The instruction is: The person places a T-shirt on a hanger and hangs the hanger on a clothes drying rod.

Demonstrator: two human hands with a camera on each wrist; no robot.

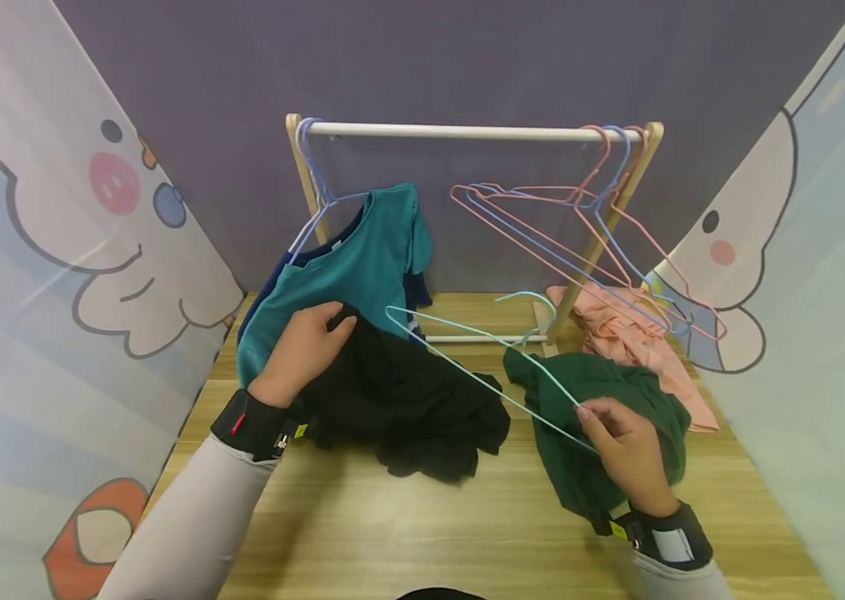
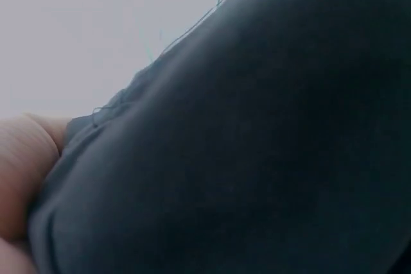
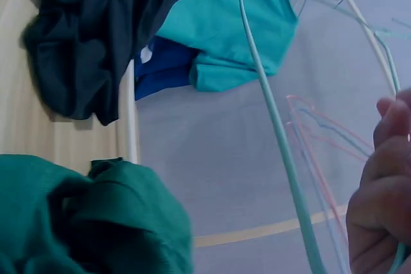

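Observation:
My left hand (image 1: pixel 304 350) pinches the edge of a black garment (image 1: pixel 407 400), which hangs and drapes down toward the tabletop. In the left wrist view the dark cloth (image 2: pixel 231 139) fills most of the picture. A mint-green clothes hanger (image 1: pixel 467 377) is in my right hand (image 1: pixel 623 450), held by one end, its hook pointing away from me. Its thin bar crosses the right wrist view beside the curled fingers (image 3: pixel 383 197). Beneath the hanger and right hand lies a crumpled dark green garment (image 1: pixel 587 400).
A rack with a white rail (image 1: pixel 452 132) stands at the back. Teal (image 1: pixel 347 267) and navy shirts hang on its left; several pink and blue hangers (image 1: pixel 602 200) hang on its right. A peach garment (image 1: pixel 632 329) lies at the back right. Printed cloth panels (image 1: pixel 760 250) border both sides.

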